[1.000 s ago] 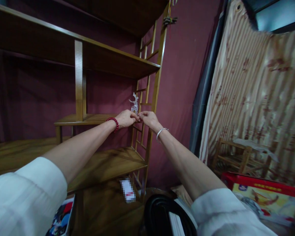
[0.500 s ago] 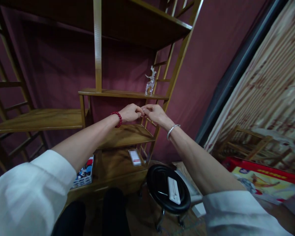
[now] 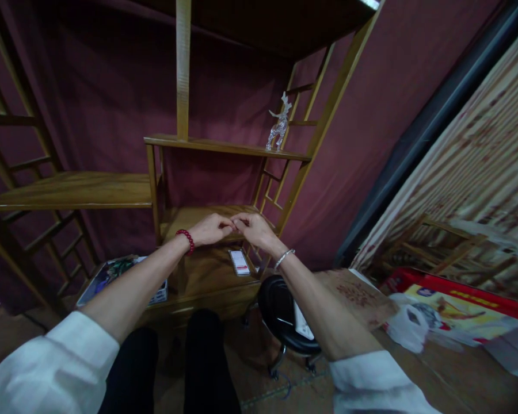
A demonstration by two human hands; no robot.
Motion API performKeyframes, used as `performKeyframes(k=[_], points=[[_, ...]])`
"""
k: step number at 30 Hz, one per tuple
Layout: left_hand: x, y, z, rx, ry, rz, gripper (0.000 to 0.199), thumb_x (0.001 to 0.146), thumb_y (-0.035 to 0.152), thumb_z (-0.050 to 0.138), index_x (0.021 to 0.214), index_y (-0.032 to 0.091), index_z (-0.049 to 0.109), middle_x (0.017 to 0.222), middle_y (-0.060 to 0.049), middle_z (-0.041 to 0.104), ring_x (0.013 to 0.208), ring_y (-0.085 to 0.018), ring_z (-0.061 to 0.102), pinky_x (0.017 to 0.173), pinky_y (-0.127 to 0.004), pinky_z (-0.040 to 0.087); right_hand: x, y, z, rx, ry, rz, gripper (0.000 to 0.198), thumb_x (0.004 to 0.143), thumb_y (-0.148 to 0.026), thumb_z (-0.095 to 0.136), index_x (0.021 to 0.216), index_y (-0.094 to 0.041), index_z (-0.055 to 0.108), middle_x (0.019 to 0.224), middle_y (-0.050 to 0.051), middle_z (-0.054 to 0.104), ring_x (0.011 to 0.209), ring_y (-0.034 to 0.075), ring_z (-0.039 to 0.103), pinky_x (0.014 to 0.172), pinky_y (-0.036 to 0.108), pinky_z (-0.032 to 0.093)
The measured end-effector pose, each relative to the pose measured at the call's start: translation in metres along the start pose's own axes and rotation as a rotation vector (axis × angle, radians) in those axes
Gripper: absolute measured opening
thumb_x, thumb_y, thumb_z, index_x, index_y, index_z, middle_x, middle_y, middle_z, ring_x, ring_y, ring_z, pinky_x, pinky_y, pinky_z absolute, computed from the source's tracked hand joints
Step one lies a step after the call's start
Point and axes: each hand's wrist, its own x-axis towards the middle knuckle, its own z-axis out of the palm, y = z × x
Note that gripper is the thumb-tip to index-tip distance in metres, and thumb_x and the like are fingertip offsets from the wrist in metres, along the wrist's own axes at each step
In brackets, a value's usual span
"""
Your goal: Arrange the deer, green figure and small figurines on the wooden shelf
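Note:
My left hand point(image 3: 213, 229) and my right hand point(image 3: 254, 229) meet at their fingertips in front of the wooden shelf unit point(image 3: 224, 148). Both are closed in a pinch, and whatever lies between the fingers, if anything, is too small to make out. A red bead bracelet point(image 3: 186, 240) circles the left wrist, a silver bangle point(image 3: 284, 259) the right. Just below the hands, a phone-like white-screened item point(image 3: 240, 263) lies on the low shelf. Above them, a clear deer figurine point(image 3: 278, 123) stands upright on the middle shelf.
A black round stool point(image 3: 280, 310) with a white item on its seat stands low, partly behind my right forearm. To the left is a basket point(image 3: 157, 294) of mixed things. A cardboard box point(image 3: 356, 293), a plastic bag point(image 3: 408, 325) and a red-and-yellow box point(image 3: 461, 305) lie at right.
Both hands have come down together, from just under the deer's shelf to in front of the lower shelves. Their fingertips stay pinched together. The camera view has shifted too.

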Motion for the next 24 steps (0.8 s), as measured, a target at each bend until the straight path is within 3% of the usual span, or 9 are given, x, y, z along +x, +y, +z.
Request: performKeyframes(k=[6, 11, 19, 24], points=[[-0.033, -0.036, 0.028, -0.048, -0.008, -0.076, 0.030, 0.074, 0.029, 0.037, 0.069, 0.013, 0.062, 0.054, 0.005, 0.047, 0.055, -0.008, 0.040, 0.054, -0.018, 0.033, -0.022, 0.005, 0.045, 0.010, -0.118, -0.015, 0.025, 0.079, -0.020, 0.040, 0.079, -0.017, 0.065, 0.069, 0.000, 0.063, 0.063, 0.010, 0.054, 0.058, 0.018, 0.037], [-0.063, -0.060, 0.047, -0.012, 0.007, -0.120, 0.026, 0.072, 0.024, 0.035, 0.059, 0.013, 0.056, 0.051, 0.006, 0.037, 0.054, -0.007, 0.035, 0.050, -0.018, 0.028, -0.040, 0.006, 0.081, -0.058, -0.172, -0.022, 0.023, 0.077, -0.017, 0.042, 0.083, -0.018, 0.064, 0.078, 0.003, 0.065, 0.071, 0.013, 0.056, 0.066, 0.021, 0.038], [-0.107, -0.096, 0.072, 0.048, -0.063, -0.323, 0.025, 0.071, 0.018, 0.035, 0.067, 0.015, 0.060, 0.057, 0.003, 0.054, 0.059, -0.010, 0.048, 0.052, -0.019, 0.032, -0.063, 0.012, 0.150, -0.021, -0.308, 0.057, 0.025, 0.078, -0.014, 0.039, 0.082, -0.018, 0.063, 0.079, 0.004, 0.066, 0.072, 0.015, 0.058, 0.065, 0.022, 0.039], [-0.128, -0.118, 0.084, 0.143, -0.066, -0.460, 0.029, 0.072, 0.014, 0.035, 0.075, 0.017, 0.064, 0.072, -0.003, 0.065, 0.068, -0.013, 0.057, 0.063, -0.022, 0.039, -0.072, 0.013, 0.192, 0.032, -0.340, 0.106, 0.024, 0.078, -0.012, 0.039, 0.086, -0.017, 0.061, 0.085, 0.006, 0.066, 0.078, 0.015, 0.059, 0.069, 0.021, 0.040]])
